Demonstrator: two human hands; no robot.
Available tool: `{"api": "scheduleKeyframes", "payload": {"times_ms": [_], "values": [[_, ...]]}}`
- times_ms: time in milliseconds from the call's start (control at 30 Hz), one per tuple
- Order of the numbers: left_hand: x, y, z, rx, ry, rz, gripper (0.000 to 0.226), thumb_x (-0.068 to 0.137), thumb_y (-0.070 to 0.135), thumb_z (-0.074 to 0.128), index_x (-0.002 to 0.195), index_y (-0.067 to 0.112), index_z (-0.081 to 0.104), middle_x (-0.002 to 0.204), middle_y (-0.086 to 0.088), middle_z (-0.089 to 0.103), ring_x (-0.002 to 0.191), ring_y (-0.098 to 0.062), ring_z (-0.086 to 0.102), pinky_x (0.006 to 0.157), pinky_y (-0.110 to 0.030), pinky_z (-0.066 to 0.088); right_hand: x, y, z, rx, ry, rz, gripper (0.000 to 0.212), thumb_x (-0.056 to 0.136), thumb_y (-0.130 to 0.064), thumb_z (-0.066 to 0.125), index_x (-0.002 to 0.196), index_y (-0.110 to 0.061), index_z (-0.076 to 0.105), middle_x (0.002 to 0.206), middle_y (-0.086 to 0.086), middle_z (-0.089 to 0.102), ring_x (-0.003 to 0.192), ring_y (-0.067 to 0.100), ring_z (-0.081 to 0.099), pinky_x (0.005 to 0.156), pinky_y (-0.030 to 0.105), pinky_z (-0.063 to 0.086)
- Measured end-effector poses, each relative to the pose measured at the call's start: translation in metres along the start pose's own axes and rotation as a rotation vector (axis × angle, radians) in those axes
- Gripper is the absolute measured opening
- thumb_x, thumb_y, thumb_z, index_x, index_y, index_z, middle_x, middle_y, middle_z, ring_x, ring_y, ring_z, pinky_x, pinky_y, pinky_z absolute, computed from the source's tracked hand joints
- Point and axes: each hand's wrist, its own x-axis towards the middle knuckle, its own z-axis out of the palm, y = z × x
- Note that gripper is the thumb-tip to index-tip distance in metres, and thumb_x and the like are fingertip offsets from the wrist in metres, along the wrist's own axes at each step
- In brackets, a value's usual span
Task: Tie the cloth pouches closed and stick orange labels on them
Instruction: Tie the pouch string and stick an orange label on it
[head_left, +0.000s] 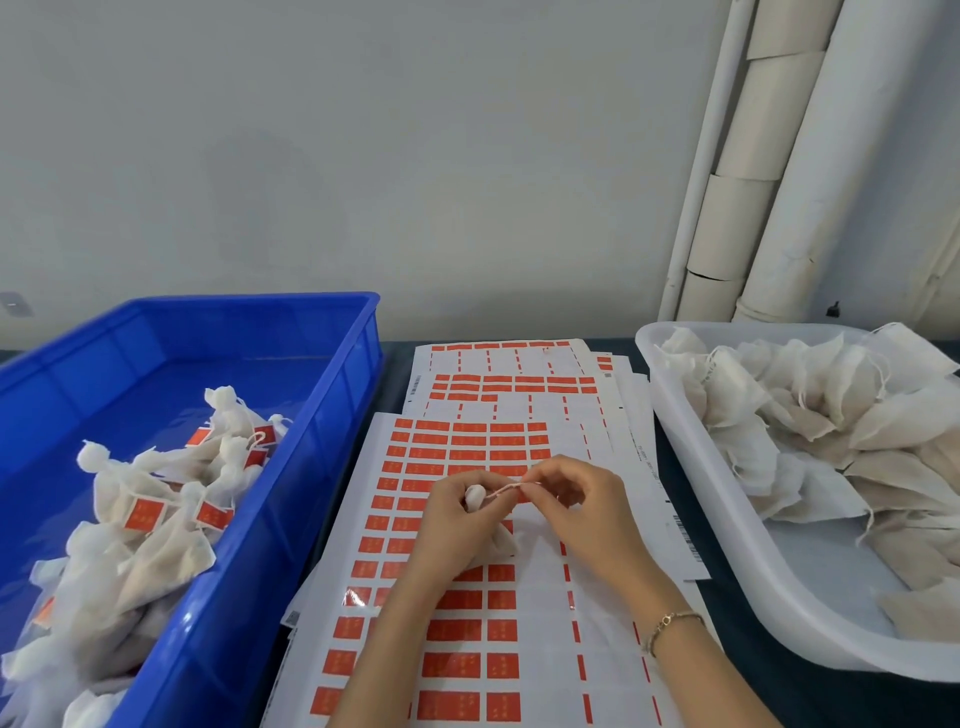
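Observation:
My left hand grips a white cloth pouch around its gathered neck, and the pouch's body hangs below my palm. My right hand pinches the pouch's drawstring, which runs taut between the two hands. Both hands hover over a sheet of orange labels lying flat on the table. Most of the pouch is hidden by my left fingers.
A blue bin on the left holds tied pouches bearing orange labels. A white tub on the right is full of untied pouches. More label sheets lie behind. Pale pipes stand against the wall at the back right.

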Motion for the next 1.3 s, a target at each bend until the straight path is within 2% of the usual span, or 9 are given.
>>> {"api": "scheduleKeyframes", "payload": {"times_ms": [133,200,300,433,633,800,933,1100,1300], "values": [[-0.002,0.000,0.003,0.053,0.007,0.041,0.011,0.086,0.030,0.068,0.079,0.037,0.065,0.072,0.019,0.066,0.076,0.002,0.063,0.056,-0.005,0.046,0.000,0.001,0.002,-0.010,-0.009,-0.013,0.009,0.086,-0.020,0.070,0.085,-0.029,0.067,0.083,-0.014,0.068,0.079,-0.001,0.062,0.069,0.006,0.048],[-0.003,0.000,0.004,0.052,0.012,0.032,0.005,0.088,0.032,0.066,0.088,0.036,0.066,0.082,0.020,0.066,0.080,-0.004,0.064,0.059,-0.007,0.048,0.001,0.002,0.001,0.017,0.025,-0.017,0.009,0.085,-0.021,0.071,0.084,-0.029,0.067,0.083,-0.016,0.068,0.081,0.000,0.063,0.070,0.007,0.049],[-0.007,0.001,0.002,0.097,-0.013,0.018,0.023,0.088,0.037,0.064,0.108,0.044,0.056,0.102,0.032,0.055,0.096,0.001,0.058,0.067,-0.005,0.045,0.002,0.006,-0.002,0.117,0.100,0.011,0.007,0.086,-0.022,0.069,0.085,-0.029,0.067,0.084,-0.020,0.068,0.085,0.001,0.064,0.071,0.010,0.052],[-0.015,0.005,-0.001,0.139,0.023,-0.014,0.006,0.089,0.042,0.061,0.094,0.038,0.059,0.088,0.021,0.063,0.081,0.003,0.062,0.062,-0.005,0.047,0.002,0.008,-0.003,0.180,0.128,0.058,0.003,0.086,-0.027,0.068,0.088,-0.028,0.065,0.089,-0.024,0.068,0.086,0.001,0.066,0.066,0.010,0.052],[-0.039,0.033,-0.022,0.193,0.182,0.062,0.011,0.086,0.035,0.067,0.078,0.042,0.064,0.083,0.025,0.060,0.078,-0.001,0.061,0.064,-0.006,0.048,-0.001,-0.021,0.001,0.302,-0.131,0.034,0.022,0.081,-0.030,0.067,0.102,-0.029,0.066,0.098,-0.016,0.071,0.088,0.008,0.068,0.069,0.017,0.055],[-0.074,0.076,-0.069,0.356,0.260,0.187,0.018,0.089,0.021,0.065,0.098,0.036,0.064,0.089,0.028,0.054,0.087,0.000,0.058,0.072,-0.008,0.047,-0.008,-0.081,0.015,0.296,-0.269,-0.136,0.027,0.071,-0.037,0.070,0.098,-0.034,0.069,0.093,-0.021,0.072,0.090,0.005,0.069,0.071,0.014,0.055],[-0.102,0.124,-0.127,0.449,0.387,0.343,0.011,0.087,0.023,0.065,0.095,0.030,0.069,0.087,0.016,0.066,0.082,0.000,0.061,0.076,-0.012,0.048,-0.006,-0.149,0.023,0.452,-0.389,-0.282,0.020,0.078,-0.030,0.068,0.097,-0.036,0.071,0.091,-0.011,0.075,0.085,0.011,0.072,0.067,0.014,0.054],[-0.096,0.154,-0.206,0.399,0.474,0.260,0.006,0.084,0.020,0.068,0.080,0.022,0.071,0.071,0.012,0.071,0.068,0.003,0.066,0.065,-0.010,0.050,0.012,-0.211,0.065,0.458,-0.488,-0.346,0.020,0.087,-0.008,0.068,0.103,-0.018,0.071,0.094,-0.002,0.075,0.086,0.013,0.072,0.076,0.024,0.057],[-0.058,0.122,-0.259,0.546,0.427,0.020,0.008,0.082,0.007,0.066,0.087,0.010,0.072,0.083,0.000,0.073,0.076,-0.005,0.067,0.060,-0.006,0.043,0.037,-0.228,0.141,0.212,-0.356,-0.277,0.018,0.078,-0.025,0.078,0.092,-0.017,0.070,0.072,-0.006,0.071,0.067,0.000,0.068,0.063,0.010,0.051]]}}
